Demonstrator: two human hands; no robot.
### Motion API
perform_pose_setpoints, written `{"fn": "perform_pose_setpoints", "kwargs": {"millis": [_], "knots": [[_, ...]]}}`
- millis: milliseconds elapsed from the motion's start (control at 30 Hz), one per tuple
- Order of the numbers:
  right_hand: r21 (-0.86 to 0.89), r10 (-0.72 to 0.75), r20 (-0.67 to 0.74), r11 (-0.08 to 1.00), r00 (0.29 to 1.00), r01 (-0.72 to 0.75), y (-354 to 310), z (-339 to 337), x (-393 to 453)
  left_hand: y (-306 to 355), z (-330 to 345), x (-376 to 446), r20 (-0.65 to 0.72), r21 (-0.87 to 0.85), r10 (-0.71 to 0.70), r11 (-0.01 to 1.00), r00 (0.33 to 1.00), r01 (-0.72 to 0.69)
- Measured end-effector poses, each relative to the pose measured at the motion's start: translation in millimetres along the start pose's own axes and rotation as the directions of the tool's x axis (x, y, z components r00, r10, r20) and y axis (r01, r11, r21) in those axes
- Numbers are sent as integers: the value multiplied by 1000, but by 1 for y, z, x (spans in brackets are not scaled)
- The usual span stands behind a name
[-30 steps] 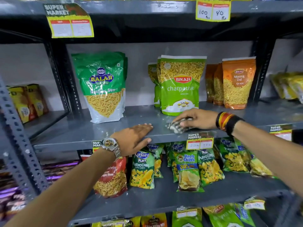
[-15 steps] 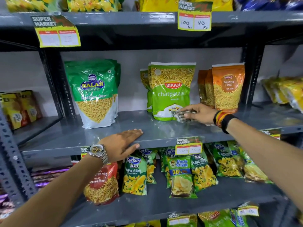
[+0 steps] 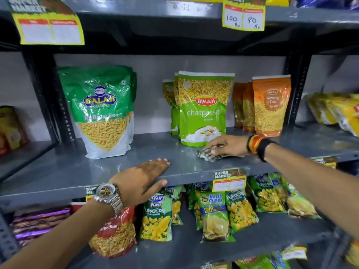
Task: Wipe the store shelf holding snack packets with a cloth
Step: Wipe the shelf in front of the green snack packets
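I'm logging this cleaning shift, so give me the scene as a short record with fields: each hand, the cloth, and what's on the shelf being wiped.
left hand: flat on the front edge of the grey shelf, empty
right hand: pressing the checked cloth onto the shelf
cloth position: just in front of the Bikaji chatpata packet
other packets on shelf: Balaji sev packet at left, Moong Dal packet at right

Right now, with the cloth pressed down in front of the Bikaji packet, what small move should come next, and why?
Probably sweep the cloth leftward along the shelf. The right hand pins it just in front of the Bikaji chatpata packet, and bare grey surface stretches toward the Balaji sev packet. The left hand rests flat on the front edge, bracing.
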State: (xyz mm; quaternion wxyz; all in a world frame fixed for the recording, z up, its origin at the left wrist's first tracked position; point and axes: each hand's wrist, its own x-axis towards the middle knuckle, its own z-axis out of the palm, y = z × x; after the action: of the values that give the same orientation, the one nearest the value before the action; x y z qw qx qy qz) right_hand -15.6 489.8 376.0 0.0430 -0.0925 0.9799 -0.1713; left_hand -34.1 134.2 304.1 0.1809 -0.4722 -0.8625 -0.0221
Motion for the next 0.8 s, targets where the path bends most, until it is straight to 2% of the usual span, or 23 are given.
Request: {"fn": "perform_pose_setpoints", "kwargs": {"millis": [67,200,267,367,467,600,700,800], "knots": [[42,3,34,999,999,-4,-1,-12,-18,2,0,0,-12,-3,-10,1000,1000,10],[60,96,-177,994,980,-86,19,-20,-10,20,-4,19,20,-1,-37,999,999,37],[37,112,-204,994,973,-107,26,-12,4,35,-3,35,45,5,-33,999,998,33],[-8,81,-188,996,979,-84,25,1,13,52,4,56,70,33,-40,999,997,37],[5,-14,-135,1000,991,15,17,10,-11,58,10,60,60,46,-62,997,996,59],[48,-150,39,988,988,148,7,0,-63,60,12,58,44,40,-81,996,996,79],[109,-116,-120,986,986,130,21,-14,-52,63,9,59,50,39,-96,995,994,94],[29,-24,-214,999,976,31,43,-1,-31,67,6,59,47,28,-91,996,995,90]]}}
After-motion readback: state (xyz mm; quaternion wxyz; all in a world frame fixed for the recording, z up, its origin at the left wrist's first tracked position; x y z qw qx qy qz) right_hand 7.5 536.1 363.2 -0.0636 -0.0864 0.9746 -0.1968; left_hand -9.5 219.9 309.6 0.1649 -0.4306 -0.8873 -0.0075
